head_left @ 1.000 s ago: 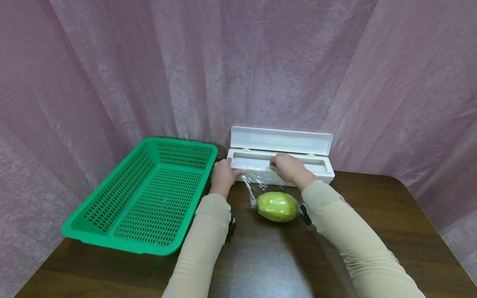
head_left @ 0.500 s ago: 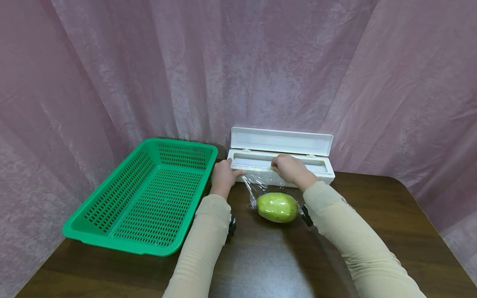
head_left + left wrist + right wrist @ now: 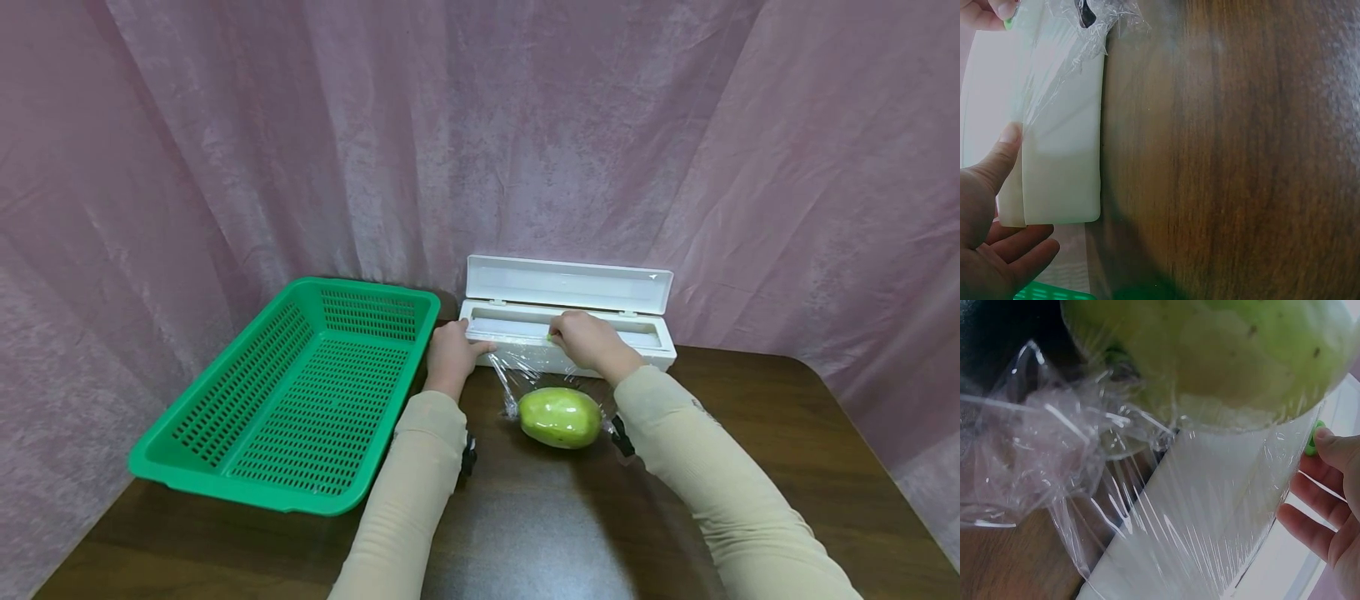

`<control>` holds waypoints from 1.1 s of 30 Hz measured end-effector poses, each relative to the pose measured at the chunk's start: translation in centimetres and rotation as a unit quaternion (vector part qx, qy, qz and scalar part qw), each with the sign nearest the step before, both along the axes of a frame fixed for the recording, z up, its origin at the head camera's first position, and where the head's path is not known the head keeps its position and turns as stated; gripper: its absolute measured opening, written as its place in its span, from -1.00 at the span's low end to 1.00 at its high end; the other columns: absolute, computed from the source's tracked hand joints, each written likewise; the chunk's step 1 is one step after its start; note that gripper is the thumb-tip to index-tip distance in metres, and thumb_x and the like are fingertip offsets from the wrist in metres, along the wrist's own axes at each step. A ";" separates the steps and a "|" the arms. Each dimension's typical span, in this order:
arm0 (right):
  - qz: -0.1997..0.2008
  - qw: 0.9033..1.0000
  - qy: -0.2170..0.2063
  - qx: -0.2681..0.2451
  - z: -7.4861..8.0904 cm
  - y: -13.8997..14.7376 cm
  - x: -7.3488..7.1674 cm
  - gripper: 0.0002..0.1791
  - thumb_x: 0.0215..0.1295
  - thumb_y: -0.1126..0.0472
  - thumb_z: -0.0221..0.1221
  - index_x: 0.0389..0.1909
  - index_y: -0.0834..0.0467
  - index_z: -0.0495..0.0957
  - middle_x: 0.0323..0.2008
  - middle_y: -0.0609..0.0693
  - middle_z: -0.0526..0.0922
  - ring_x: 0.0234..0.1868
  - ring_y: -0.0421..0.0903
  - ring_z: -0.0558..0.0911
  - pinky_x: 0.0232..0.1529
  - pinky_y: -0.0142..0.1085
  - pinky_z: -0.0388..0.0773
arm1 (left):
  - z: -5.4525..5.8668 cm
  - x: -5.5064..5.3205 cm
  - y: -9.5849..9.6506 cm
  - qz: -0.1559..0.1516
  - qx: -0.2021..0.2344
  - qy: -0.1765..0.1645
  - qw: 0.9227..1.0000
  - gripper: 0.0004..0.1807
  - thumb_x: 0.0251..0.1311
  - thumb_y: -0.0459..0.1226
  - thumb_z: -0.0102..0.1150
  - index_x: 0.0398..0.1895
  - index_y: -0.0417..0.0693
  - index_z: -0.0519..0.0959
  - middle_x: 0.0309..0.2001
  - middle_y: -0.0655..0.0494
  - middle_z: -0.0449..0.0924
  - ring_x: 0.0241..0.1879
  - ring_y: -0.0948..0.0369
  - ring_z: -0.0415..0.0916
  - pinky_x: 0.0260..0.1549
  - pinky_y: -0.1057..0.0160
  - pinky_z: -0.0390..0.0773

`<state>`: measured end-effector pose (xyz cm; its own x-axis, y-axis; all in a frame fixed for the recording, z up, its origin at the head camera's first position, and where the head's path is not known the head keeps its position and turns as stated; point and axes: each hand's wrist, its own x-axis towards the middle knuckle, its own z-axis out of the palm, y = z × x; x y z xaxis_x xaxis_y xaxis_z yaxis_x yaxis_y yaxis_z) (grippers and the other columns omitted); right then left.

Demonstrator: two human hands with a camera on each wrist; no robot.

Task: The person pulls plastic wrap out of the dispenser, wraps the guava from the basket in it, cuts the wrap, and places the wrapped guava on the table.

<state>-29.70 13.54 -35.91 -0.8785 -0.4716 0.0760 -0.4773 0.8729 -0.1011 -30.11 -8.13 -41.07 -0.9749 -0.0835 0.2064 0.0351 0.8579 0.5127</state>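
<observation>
A white cling film dispenser lies at the back of the table with its lid raised. My left hand grips its left end, thumb on the front edge and fingers past the end wall. Between thumb and forefinger, my right hand pinches a small green slide cutter at the front edge. Clear cling film stretches from that edge to a green oval fruit wrapped in it. The film is bunched at the fruit's ends.
Left of the dispenser stands a green plastic basket with slotted walls. A pink curtain hangs behind the brown wooden table. The fruit lies between my two forearms.
My right hand has slid slightly to the right along the dispenser's edge with the slide cutter. The left hand keeps its hold, and the fruit stays in place.
</observation>
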 end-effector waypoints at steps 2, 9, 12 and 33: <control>0.001 1.000 0.000 0.000 0.0 0.0 0.1 -0.80 0.37 0.21 0.07 -0.13 0.19 0.60 -0.16 0.08 0.67 -0.11 0.02 0.63 -0.05 -0.09 0.57 | 0.0 0.0 0.0 0.001 0.005 -0.001 1.000 -0.21 -0.07 0.12 0.36 0.19 -0.18 0.48 0.04 -0.20 0.59 0.01 -0.06 0.56 -0.06 0.06 0.57; 0.008 1.000 0.008 0.001 -0.1 0.3 -0.1 -0.80 0.36 0.22 0.07 -0.13 0.20 0.60 -0.17 0.08 0.68 -0.11 0.03 0.63 -0.05 -0.08 0.57 | 0.0 0.0 0.0 -0.002 0.003 -0.005 1.000 -0.22 -0.04 0.11 0.35 0.19 -0.17 0.48 0.05 -0.19 0.58 0.00 -0.05 0.56 -0.07 0.07 0.57; 0.010 1.000 0.009 0.001 -0.2 0.4 -0.2 -0.80 0.36 0.23 0.08 -0.13 0.20 0.61 -0.18 0.08 0.68 -0.11 0.03 0.63 -0.05 -0.08 0.57 | 0.0 0.0 0.0 0.000 0.005 -0.003 1.000 -0.23 -0.05 0.09 0.36 0.18 -0.18 0.49 0.05 -0.19 0.59 0.01 -0.06 0.56 -0.06 0.07 0.57; 0.014 0.999 0.029 0.003 -0.3 0.7 0.0 -0.82 0.34 0.23 0.09 -0.15 0.21 0.60 -0.19 0.09 0.67 -0.12 0.04 0.63 -0.08 -0.07 0.58 | 0.1 0.0 -0.1 0.000 0.009 0.000 1.000 -0.18 -0.07 0.12 0.36 0.21 -0.18 0.46 0.09 -0.18 0.56 0.05 -0.05 0.54 -0.02 0.08 0.56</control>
<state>-29.69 14.26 -36.21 -0.8592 -0.4967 0.1228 -0.5065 0.8596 -0.0672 -30.09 -8.21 -40.96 -0.9749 -0.0876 0.2045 0.0347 0.8481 0.5288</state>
